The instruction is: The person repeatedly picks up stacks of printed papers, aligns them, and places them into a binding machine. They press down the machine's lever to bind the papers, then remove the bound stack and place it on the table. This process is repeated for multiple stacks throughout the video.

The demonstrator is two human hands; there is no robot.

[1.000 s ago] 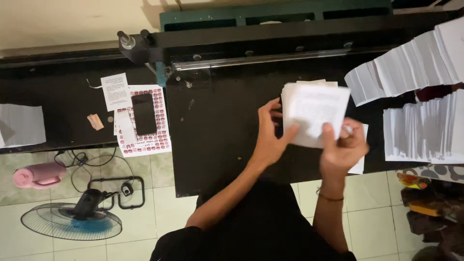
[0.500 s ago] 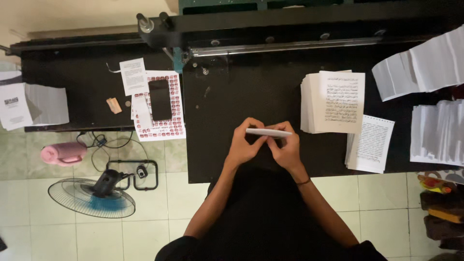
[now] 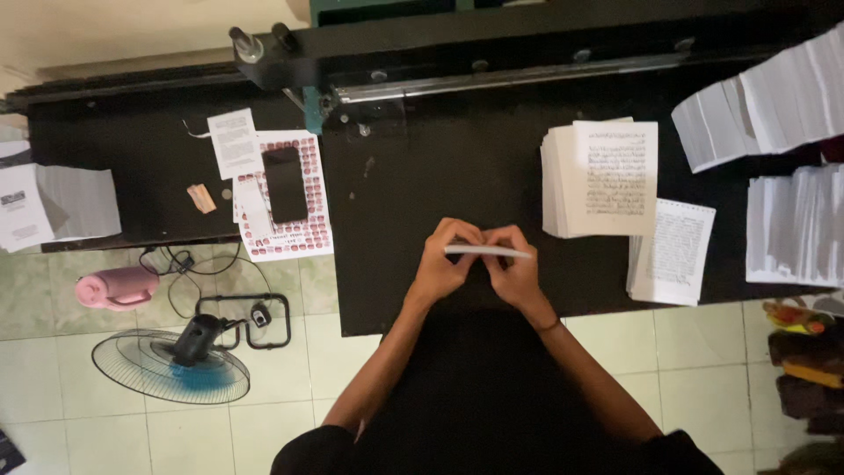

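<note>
A paper stack point(image 3: 53, 204) is lying at the far left, partly cut off by the frame edge. A phone point(image 3: 286, 183) is resting on a printed sheet point(image 3: 303, 237). At the table point(image 3: 396, 176) front, the left hand point(image 3: 444, 264) and right hand point(image 3: 514, 268) are pinching a thin white booklet point(image 3: 488, 252), seen edge-on, its faces hidden. Printed pages point(image 3: 607, 180) are sitting just right; white stacks point(image 3: 791, 229) are running off frame.

A thin white bundle of sheets point(image 3: 488, 252), seen edge-on as a narrow horizontal strip, is held level above the black tabletop point(image 3: 422, 176), left of the printed page stack point(image 3: 600, 179).
</note>
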